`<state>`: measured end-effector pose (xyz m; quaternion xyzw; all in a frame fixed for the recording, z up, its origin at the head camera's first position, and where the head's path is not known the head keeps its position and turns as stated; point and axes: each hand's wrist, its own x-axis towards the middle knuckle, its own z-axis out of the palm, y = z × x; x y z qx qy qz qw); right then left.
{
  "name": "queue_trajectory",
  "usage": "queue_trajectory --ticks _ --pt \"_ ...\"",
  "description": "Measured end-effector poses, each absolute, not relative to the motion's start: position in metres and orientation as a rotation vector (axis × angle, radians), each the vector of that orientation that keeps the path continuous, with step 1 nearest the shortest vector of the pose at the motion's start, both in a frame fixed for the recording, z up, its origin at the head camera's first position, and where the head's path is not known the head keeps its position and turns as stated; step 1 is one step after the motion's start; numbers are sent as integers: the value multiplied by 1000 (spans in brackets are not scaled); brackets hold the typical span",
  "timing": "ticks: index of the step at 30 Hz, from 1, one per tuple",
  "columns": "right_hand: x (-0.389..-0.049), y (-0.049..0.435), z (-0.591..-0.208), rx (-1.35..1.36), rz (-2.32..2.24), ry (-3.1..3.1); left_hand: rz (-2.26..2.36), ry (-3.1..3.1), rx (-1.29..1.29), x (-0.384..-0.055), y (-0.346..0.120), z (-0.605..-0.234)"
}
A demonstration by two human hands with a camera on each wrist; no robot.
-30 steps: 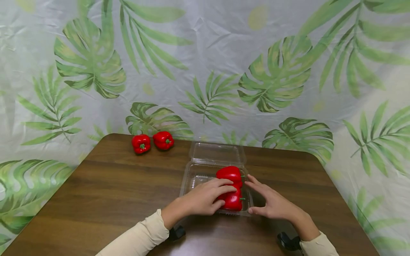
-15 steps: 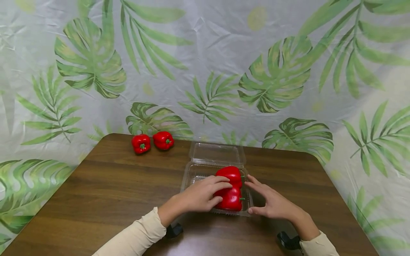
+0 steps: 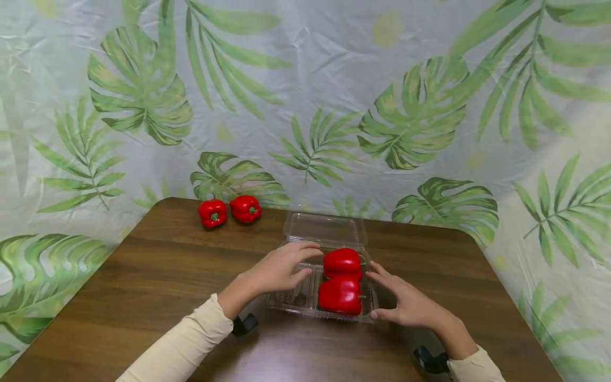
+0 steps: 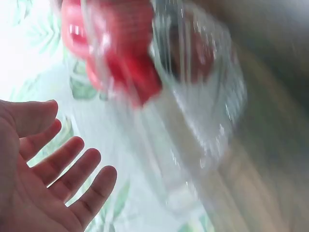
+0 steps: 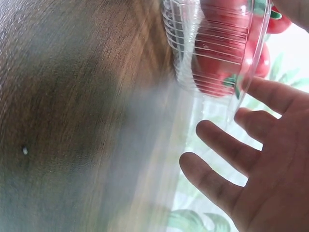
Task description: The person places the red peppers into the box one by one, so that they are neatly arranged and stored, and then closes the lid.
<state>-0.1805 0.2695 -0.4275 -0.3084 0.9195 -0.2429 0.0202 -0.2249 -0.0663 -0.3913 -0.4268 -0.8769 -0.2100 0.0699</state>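
Two red bell peppers, a nearer one [image 3: 340, 296] and a farther one [image 3: 342, 263], lie side by side in the right part of a clear plastic clamshell container [image 3: 298, 305], stems to the right. My left hand [image 3: 281, 268] is over the container's left part, fingers spread and holding nothing. In the left wrist view, a gap shows between the left hand [image 4: 53, 179] and the blurred peppers [image 4: 120, 53]. My right hand [image 3: 406, 300] stays at the container's right edge, thumb and fingers apart. In the right wrist view, the right hand's fingertips [image 5: 244, 116] are right at the clear rim.
Two more red bell peppers, one at the left [image 3: 212, 213] and one beside it [image 3: 245, 208], sit at the back left of the wooden table [image 3: 157, 276]. The container's lid [image 3: 325, 229] lies folded back toward the leaf-patterned cloth [image 3: 315, 95] behind the table.
My left hand has lifted off the peppers and moved left, uncovering both of them. The right hand has stayed at the container's right edge.
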Motion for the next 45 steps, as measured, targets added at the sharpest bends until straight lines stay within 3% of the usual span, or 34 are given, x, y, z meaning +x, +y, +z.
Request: queue_trajectory --ticks 27,36,45 --pt "-181 269 -427 -973 -732 2869 -634 -2851 -571 -307 -223 -379" --pt "-179 271 -426 -972 -722 2891 -697 -2901 -299 -329 -246 -379" --pt "-178 268 -428 -951 -795 2846 -612 -2943 -175 -345 -259 -404"
